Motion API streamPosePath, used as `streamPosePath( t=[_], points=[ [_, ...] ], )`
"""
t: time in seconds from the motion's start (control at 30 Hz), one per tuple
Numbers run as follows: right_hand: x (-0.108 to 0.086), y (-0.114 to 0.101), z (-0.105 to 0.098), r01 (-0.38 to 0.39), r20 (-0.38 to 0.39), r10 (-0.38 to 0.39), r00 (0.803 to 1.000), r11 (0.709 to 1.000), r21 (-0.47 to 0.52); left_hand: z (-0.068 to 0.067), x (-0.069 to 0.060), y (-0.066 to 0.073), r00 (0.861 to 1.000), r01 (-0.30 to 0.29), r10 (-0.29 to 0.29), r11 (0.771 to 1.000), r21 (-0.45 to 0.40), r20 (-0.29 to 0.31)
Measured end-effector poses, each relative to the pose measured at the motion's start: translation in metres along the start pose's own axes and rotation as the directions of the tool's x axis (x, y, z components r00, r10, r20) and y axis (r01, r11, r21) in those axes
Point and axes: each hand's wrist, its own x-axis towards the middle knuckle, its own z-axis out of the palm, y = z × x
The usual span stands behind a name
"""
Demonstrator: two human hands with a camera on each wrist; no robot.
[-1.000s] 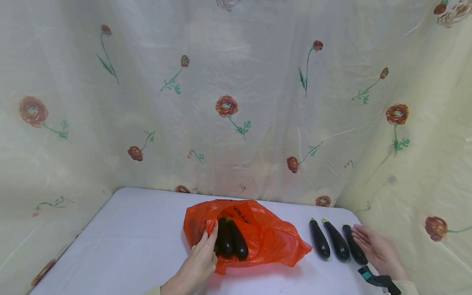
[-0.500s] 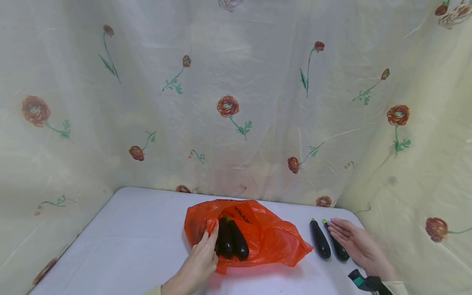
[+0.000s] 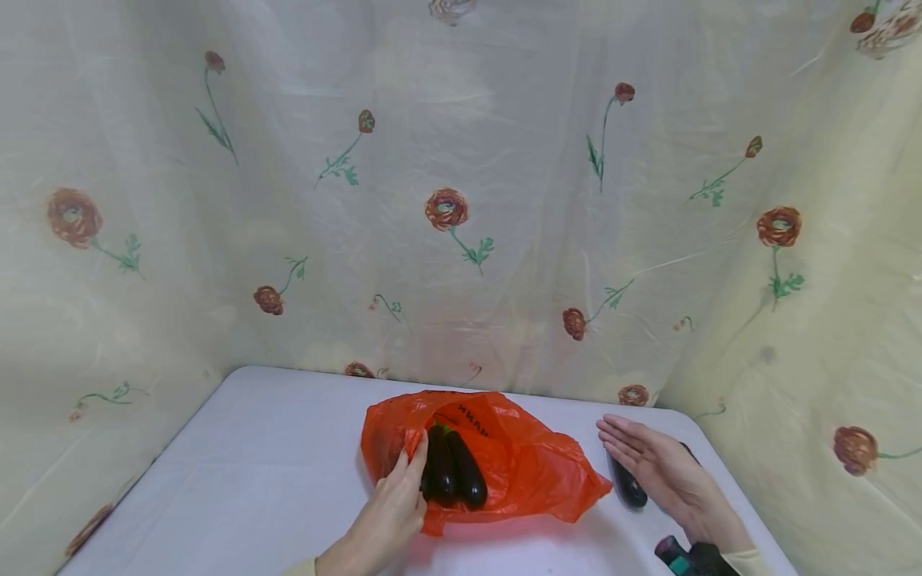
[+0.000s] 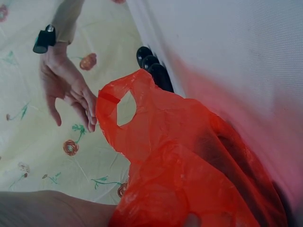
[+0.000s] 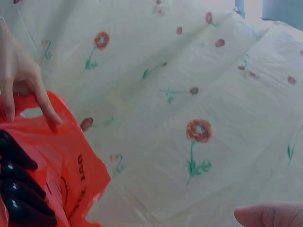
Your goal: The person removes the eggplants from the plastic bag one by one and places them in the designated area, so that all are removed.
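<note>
In the head view my left hand (image 3: 387,508) pinches the left edge of an orange plastic bag (image 3: 519,472). Dark eggplants (image 3: 468,476) lie inside the bag's mouth; the right wrist view shows several eggplants (image 5: 23,203) there. My right hand (image 3: 670,480), fingers straight and palm turned to the left, is over the eggplants right of the bag. One eggplant (image 3: 629,486) shows left of it, and the tip of another shows behind it. Three dark rounded ends of eggplants (image 4: 161,76) appear beside the bag in the left wrist view.
A white table (image 3: 288,448) carries everything. Behind it and at both sides hangs a pale curtain (image 3: 519,240) with printed red flowers. A dark strap (image 3: 695,558) with a device sits on my right wrist.
My right hand has moved left, from the rightmost eggplant across the row to the one nearest the bag. The left hand and the bag have stayed in place.
</note>
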Motion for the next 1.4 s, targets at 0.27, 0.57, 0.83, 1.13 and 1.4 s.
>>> streamPosePath(
  t=[0.27, 0.57, 0.83, 1.13, 1.4],
  points=[
    [-0.003, -0.004, 0.027, 0.006, 0.067, -0.003, 0.998, 0.999, -0.036, -0.001, -0.002, 0.0, 1.0, -0.011, 0.011, 1.0, -0.011, -0.001],
    [0.001, 0.001, 0.056, -0.02, 0.119, 0.022, 0.993, 1.0, -0.023, 0.001, -0.002, -0.001, 1.0, -0.028, 0.028, 1.0, 0.004, -0.002],
    [0.012, 0.009, 0.077, -0.035, 0.184, 0.036, 0.982, 0.999, -0.012, 0.003, -0.003, -0.003, 0.998, -0.051, 0.051, 0.998, 0.03, -0.028],
    [0.03, 0.026, 0.098, -0.042, 0.184, 0.054, 0.982, 0.997, -0.071, 0.002, -0.002, -0.002, 0.999, -0.027, 0.028, 1.0, 0.015, -0.025],
    [0.051, 0.046, 0.112, -0.061, 0.137, 0.08, 0.987, 0.989, -0.137, 0.002, -0.001, -0.001, 0.999, -0.03, 0.031, 0.999, 0.032, -0.027]
  ],
)
